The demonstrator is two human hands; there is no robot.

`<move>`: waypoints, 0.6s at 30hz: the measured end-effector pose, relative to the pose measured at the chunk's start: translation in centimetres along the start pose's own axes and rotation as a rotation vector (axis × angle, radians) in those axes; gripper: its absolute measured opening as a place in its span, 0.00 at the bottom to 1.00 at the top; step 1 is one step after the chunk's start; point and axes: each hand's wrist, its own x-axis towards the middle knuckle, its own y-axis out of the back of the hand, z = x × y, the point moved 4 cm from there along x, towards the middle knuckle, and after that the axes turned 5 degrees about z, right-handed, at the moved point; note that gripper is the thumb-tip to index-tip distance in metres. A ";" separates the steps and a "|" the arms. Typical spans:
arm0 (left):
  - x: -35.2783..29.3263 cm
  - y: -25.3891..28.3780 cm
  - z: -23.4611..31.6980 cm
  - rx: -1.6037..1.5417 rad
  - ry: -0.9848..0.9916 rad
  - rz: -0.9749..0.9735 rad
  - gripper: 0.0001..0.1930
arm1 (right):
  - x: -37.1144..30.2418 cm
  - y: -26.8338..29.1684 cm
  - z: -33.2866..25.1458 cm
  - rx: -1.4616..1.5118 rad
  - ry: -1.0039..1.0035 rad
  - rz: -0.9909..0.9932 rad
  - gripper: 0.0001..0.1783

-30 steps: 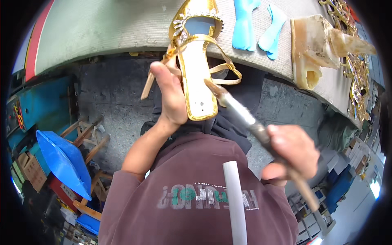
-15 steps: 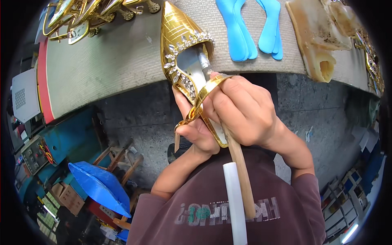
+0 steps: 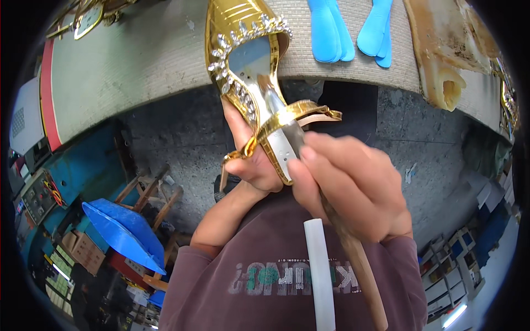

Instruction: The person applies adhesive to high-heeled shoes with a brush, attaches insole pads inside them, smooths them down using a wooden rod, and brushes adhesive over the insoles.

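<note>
A pointed gold shoe [image 3: 232, 22] trimmed with clear crystals is held toe-away over the bench's near edge. My left hand [image 3: 256, 168] cups it from below near the heel, thumb beside the buckle end of the gold ankle strap [image 3: 287, 115]. In my right hand [image 3: 359, 182] is a long brush [image 3: 364, 278] with a wooden handle, gripped near its metal collar. The brush passes under the strap, its tip inside the shoe over the pale insole bed [image 3: 284, 151]. Whether the bristles touch it I cannot tell.
Blue insoles [image 3: 326, 36] lie on the bench [image 3: 138, 66], left of a glue-stained yellowish piece [image 3: 450, 60]. More gold shoes [image 3: 88, 19] stand at the far left. A white rod [image 3: 320, 270] rises before my shirt. A blue basin [image 3: 121, 231] stands at lower left.
My right hand has drawn the brush back toward me, out of the toe area. The loose strap end now swings out to the right. The shoe sits slightly farther left and up in view.
</note>
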 end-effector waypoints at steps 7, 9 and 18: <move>0.0 -0.3 1.5 0.040 0.020 -0.032 0.64 | -1.1 2.8 -2.0 0.101 0.005 0.034 0.09; 0.3 -0.2 1.7 -0.085 -0.045 -0.080 0.55 | 0.3 0.6 -0.5 0.053 0.087 0.096 0.07; 1.1 1.1 2.5 -0.074 0.008 -0.168 0.55 | -2.9 4.9 -3.7 0.158 0.082 -0.031 0.10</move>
